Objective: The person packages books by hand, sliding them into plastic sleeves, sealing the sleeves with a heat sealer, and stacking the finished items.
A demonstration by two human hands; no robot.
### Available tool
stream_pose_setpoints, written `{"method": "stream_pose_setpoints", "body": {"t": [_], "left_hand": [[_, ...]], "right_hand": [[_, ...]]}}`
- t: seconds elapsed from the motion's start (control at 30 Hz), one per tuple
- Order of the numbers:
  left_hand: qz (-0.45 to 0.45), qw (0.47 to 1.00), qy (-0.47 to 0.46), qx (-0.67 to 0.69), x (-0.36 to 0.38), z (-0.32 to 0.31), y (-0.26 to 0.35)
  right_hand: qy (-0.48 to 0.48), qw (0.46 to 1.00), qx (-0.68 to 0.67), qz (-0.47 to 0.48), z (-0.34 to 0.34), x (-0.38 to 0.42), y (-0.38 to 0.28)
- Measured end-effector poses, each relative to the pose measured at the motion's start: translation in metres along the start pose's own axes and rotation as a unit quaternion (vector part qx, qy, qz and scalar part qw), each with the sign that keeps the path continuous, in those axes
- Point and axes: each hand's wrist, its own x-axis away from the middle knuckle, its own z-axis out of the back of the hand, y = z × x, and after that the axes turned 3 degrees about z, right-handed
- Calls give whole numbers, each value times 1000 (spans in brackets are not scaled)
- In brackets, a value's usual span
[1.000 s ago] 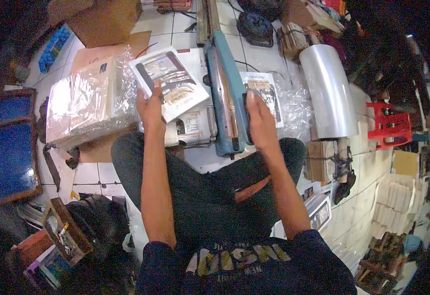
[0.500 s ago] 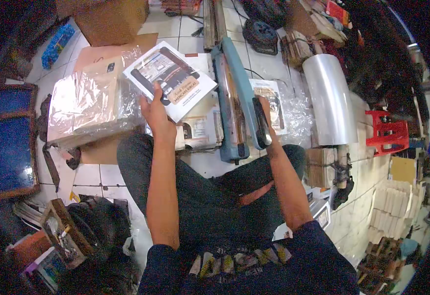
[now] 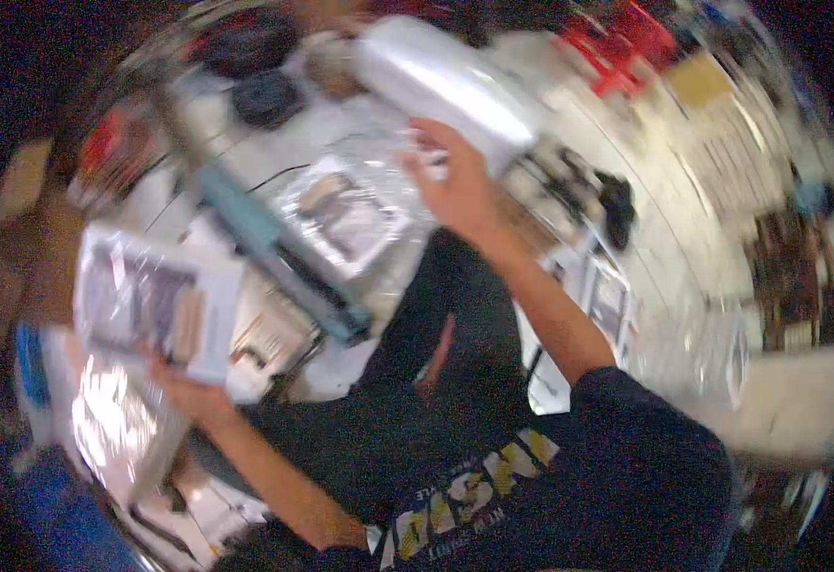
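Observation:
My left hand (image 3: 188,391) grips a white book (image 3: 212,334) with a dark picture and a tan label on its cover, at the left. My right hand (image 3: 460,191) is raised over the floor near the big roll of clear plastic film (image 3: 446,76). Its thumb and fingers are apart, somewhat blurred, and I make out nothing held between them. Between my hands lies the long blue bag sealer (image 3: 250,214), slanting across the floor. Right of the sealer, another book (image 3: 350,224) lies among crumpled clear plastic.
Beneath the held book sits a shiny plastic-wrapped stack (image 3: 102,419). Printed books or papers (image 3: 269,334) lie beside the sealer. A red stool (image 3: 617,48) stands at the upper right, near pale stacks (image 3: 732,157). My crossed legs (image 3: 417,334) are close to the sealer.
My view has swung to the right and blurred. My right hand has let go of the sealer's handle and moved toward the film roll. My left hand still holds the book.

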Motion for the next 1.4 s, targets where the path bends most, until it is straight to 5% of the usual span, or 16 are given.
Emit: {"method": "stream_pose_setpoints", "body": {"t": [0.03, 0.1, 0.13, 0.27, 0.4, 0.53, 0.6, 0.7, 0.8, 0.87, 0.9, 0.93, 1.03, 1.2, 1.3, 1.4], "left_hand": [[114, 969, -55, 212, -5, 1, 10], [112, 971, 10, 209, 21, -30, 54], [138, 947, -110, 268, 33, -37, 62], [88, 937, -333, 59, 115, -71, 93], [-68, 766, -600, -222, 192, -124, 115], [-140, 671, -673, -278, 221, -174, 105], [-16, 634, -730, -255, 229, -191, 101], [119, 662, -709, -212, 231, -195, 115], [64, 746, -653, -116, 191, -179, 126], [-255, 784, -487, -287, 138, -145, 138], [-235, 865, -429, -111, 96, -115, 107], [-294, 873, -311, -235, 68, -86, 109], [-309, 836, -206, -404, -10, 7, 118], [-390, 643, -152, -641, -84, 150, 104], [-311, 661, -146, -667, -106, 205, 57], [-275, 692, -128, -655, -92, 228, 10]], "right_hand": [[4, 997, 70, 27, 21, 4, -30], [-9, 994, 12, 111, 60, 20, -82], [-64, 986, -68, 139, 74, 31, -100], [-118, 946, -109, 282, 104, 64, -145], [-178, 927, 13, 330, 130, 51, -142], [-446, 877, 137, 114, 162, 48, -105], [-534, 834, 138, -10, 176, 63, -88], [-446, 883, 100, -107, 193, 99, -76], [-333, 917, 123, -184, 220, 146, -39], [-140, 935, 45, -323, 245, 168, -13], [-78, 916, 80, -385, 261, 183, 8], [-40, 853, 161, -495, 277, 184, 18], [185, 828, 96, -521, 309, 226, 71], [194, 786, 158, -566, 333, 264, 125], [140, 743, 425, -498, 323, 276, 133], [70, 792, 414, -444, 320, 255, 103]]}}
